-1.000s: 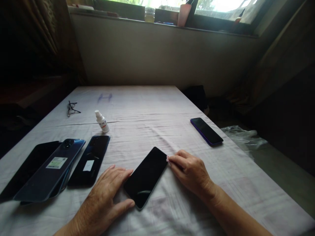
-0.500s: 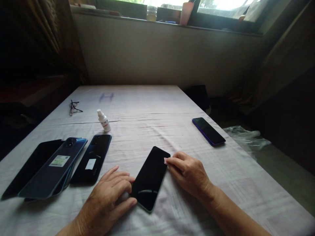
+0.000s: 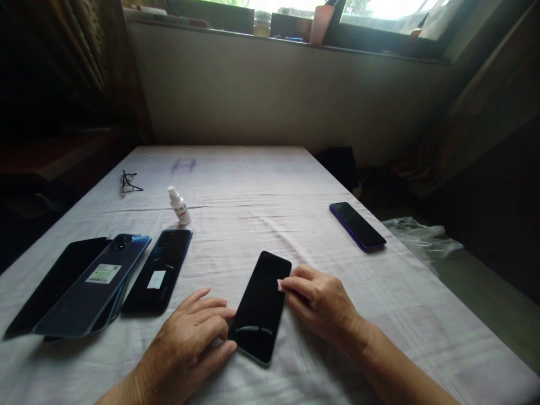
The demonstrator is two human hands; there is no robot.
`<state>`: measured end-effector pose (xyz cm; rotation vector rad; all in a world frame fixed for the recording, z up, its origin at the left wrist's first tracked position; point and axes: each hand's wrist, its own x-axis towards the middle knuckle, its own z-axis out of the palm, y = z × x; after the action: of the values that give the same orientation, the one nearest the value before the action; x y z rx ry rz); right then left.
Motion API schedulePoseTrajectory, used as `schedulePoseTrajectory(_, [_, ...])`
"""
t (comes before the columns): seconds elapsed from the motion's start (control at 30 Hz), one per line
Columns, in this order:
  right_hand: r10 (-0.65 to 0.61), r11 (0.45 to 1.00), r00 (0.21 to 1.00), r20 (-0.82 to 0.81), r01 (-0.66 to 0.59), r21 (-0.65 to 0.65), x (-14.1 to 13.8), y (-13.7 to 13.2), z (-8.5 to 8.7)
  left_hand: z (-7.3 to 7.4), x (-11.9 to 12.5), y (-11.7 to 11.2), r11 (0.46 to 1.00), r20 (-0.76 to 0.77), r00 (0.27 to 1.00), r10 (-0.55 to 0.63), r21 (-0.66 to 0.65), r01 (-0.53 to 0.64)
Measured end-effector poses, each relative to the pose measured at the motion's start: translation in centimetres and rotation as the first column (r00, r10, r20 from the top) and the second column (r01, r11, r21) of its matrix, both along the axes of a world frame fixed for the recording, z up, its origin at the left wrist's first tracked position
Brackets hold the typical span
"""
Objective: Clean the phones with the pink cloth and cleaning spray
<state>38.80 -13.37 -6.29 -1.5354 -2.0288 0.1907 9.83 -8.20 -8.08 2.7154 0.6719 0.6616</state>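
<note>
A black smartphone (image 3: 262,306) lies flat, screen up, on the cloth-covered table, with a curved light reflection near its lower end. My left hand (image 3: 192,337) is at its left edge, fingers spread, with fingertips and thumb against the side near the bottom. My right hand (image 3: 321,298) is on the opposite side. Its thumb and fingers pinch a small pinkish-white scrap (image 3: 280,285) at the phone's right edge; whether it is cloth or paper I cannot tell.
A dark phone with a white sticker (image 3: 162,264) and a stack of phones (image 3: 101,281) lie at left. Behind them stand a white bottle (image 3: 180,208) and eyeglasses (image 3: 129,183). Another phone with a purple edge (image 3: 358,226) lies near the table's right side, beyond which is clear plastic (image 3: 422,239).
My right hand has slid the scrap slightly down and left along the phone's right edge. The phone's lower end has shifted a little to the right. My left hand stays against it.
</note>
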Motion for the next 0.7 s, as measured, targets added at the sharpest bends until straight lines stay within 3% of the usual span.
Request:
schedulePoseTrajectory(0.07, [-0.060,0.998,0.994,-0.090,0.060,-0.004,0.6,0.3,0.1,0.1,0.1,-0.1,1.000,-0.006,1.000,-0.005,-0.002,0.005])
schedulePoseTrajectory(0.23, [-0.070,0.995,0.939,-0.337,0.042,-0.090,0.9,0.7,0.0,0.0,0.3,-0.4,0.999,0.006,1.000,-0.025,-0.020,0.025])
schedulePoseTrajectory(0.47, [-0.088,0.996,0.996,-0.021,0.088,-0.007,0.8,0.6,-0.9,0.7,0.8,-0.6,0.995,-0.011,0.996,-0.093,-0.026,0.093])
schedulePoseTrajectory(0.7, [0.170,0.983,0.984,-0.049,-0.173,-0.064,0.3,0.1,-0.2,1.2,0.9,-0.4,0.994,0.006,0.994,-0.109,-0.013,0.109])
